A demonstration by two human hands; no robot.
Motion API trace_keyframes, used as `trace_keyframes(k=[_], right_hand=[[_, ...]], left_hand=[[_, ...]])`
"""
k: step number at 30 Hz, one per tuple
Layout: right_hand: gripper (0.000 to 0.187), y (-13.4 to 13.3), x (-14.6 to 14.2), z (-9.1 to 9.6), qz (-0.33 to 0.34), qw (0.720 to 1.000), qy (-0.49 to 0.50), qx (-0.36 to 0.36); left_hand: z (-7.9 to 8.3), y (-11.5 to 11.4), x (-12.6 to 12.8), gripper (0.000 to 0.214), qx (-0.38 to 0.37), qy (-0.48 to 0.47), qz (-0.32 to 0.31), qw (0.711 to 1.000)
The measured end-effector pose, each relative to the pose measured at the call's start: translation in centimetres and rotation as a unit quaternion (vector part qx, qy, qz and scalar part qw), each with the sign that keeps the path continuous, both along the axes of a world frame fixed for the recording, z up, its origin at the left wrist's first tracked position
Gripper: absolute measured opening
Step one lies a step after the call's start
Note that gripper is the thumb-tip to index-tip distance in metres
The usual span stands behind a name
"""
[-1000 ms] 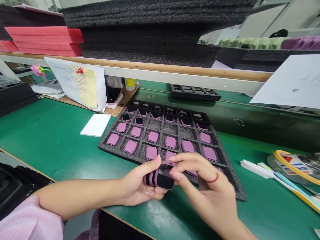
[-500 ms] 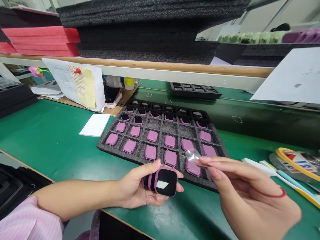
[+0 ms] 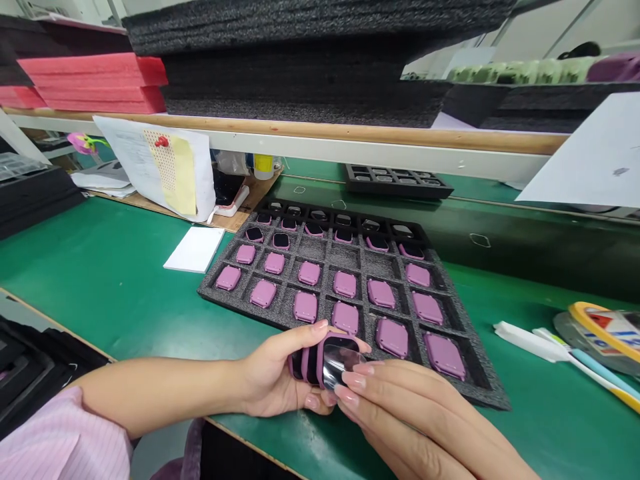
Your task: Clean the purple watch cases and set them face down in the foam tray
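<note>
My left hand holds a stack of several pink smartwatches upright, with black screens facing right. My right hand pinches a clear film against the screen of the front watch, and its fingertips hide the film's lower edge. Just beyond both hands lies a black foam tray with rows of square cells. Pink watches fill its nearer cells with their pink backs up, while watches in the far rows show dark screens.
A white paper pad lies left of the tray on the green bench mat. A smaller black tray sits behind it. White strips and a yellow-edged object lie to the right. Red and black foam sheets are stacked overhead.
My right hand has come back left from the open space beside the tray, bringing the clear film onto the front watch's screen. The left hand still holds the stack.
</note>
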State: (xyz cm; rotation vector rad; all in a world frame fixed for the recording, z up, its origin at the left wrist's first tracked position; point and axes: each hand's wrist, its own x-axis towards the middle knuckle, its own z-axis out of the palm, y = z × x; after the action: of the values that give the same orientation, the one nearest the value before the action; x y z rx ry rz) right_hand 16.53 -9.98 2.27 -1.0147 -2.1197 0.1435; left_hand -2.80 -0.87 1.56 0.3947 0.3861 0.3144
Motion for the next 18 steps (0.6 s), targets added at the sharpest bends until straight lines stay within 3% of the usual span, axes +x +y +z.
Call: trace_keyframes(k=[4, 6, 10, 12, 18], right_hand=[[0.053, 1.6, -0.8, 0.0, -0.011, 0.994, -0.006, 0.104], [0.049, 2.3, -1.3, 0.1, -0.036, 0.992, 0.011, 0.122], [0.057, 2.6, -2.2, -0.1, -0.055, 0.996, 0.049, 0.045], [0.052, 2.5, -2.3, -0.3, -0.054, 0.996, 0.072, 0.011], [0.048, 2.6, -1.8, 0.0, -0.057, 0.991, 0.117, -0.031]], left_hand=[[-0.1, -0.1, 0.1, 0.049, 0.023, 0.021, 0.017, 0.999], [0.0, -0.2, 0.1, 0.05, 0.06, 0.038, 0.026, 0.997], [0.0, -0.6, 0.3, 0.05, 0.135, 0.053, 0.035, 0.989], [-0.1, -0.6, 0.4, 0.047, 0.149, 0.057, 0.047, 0.986], [-0.2, -0.3, 0.4, 0.05, 0.087, 0.038, 0.031, 0.995]])
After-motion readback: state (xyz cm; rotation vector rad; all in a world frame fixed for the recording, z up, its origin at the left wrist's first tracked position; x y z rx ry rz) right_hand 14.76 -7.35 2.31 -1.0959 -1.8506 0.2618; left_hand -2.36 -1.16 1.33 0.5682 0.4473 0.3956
